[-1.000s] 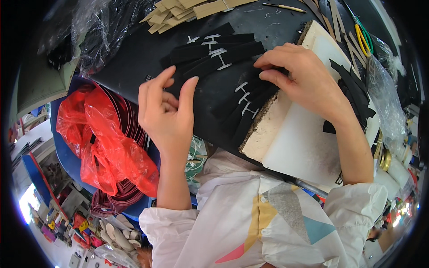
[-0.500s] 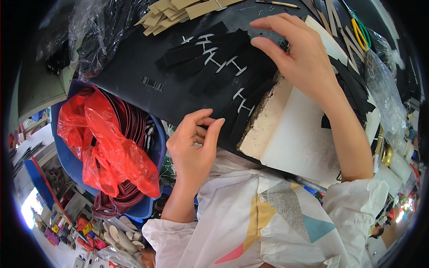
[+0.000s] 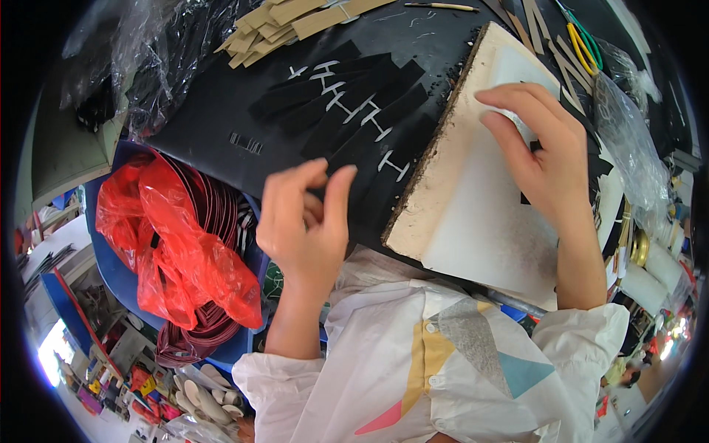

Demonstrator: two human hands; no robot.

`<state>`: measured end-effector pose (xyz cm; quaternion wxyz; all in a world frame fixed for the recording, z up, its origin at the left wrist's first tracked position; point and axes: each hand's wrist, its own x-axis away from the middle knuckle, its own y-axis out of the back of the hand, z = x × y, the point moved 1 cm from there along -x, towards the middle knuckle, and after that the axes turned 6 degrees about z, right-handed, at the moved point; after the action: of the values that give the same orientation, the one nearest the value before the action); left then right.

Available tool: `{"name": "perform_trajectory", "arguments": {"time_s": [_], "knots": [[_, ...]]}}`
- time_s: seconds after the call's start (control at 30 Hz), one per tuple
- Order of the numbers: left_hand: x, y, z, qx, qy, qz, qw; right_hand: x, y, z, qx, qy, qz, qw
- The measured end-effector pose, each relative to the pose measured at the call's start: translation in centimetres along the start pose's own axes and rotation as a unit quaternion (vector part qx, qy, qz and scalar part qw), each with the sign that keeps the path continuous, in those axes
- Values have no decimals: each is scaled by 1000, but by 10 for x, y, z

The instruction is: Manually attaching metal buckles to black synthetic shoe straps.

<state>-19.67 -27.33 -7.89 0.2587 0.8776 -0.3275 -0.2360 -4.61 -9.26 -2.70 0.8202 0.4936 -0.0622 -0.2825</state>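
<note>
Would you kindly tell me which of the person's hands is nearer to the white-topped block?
The right. The right hand is over the white-topped block; the left hand is off to its left, by the black table's near edge.

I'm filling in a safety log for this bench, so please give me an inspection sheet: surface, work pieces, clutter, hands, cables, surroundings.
Surface: black tabletop; a pale board lies on its right part.
Work pieces: black strips with whitish marks, overlapping in a fan left of the board.
Clutter: pile of tan strips at the far side; yellow-and-green-handled tool at far right; clear plastic at far left.
Hands: left hand open by the near edge, right hand open over the board; nothing seen held in either.
Cables: nothing seen.
Surroundings: blue tub on the left, with a red plastic bag in it.
</note>
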Motion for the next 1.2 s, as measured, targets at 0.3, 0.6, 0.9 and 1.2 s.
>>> {"name": "perform_trajectory", "arguments": {"time_s": [0.3, 0.6, 0.9, 1.2], "knots": [[25, -9, -6, 62, 130, 166, 976, 83, 96, -21, -8, -130, -131, 983], [32, -29, -9, 190, 166, 150, 956, 186, 100, -42, 55, -168, -127, 976], [31, -9, -38, -91, -67, -22, 993, 128, 49, -49, 87, -98, -95, 987], [51, -48, -127, 361, 91, 308, 876, 151, 84, -21, -360, -284, -45, 887]]}}
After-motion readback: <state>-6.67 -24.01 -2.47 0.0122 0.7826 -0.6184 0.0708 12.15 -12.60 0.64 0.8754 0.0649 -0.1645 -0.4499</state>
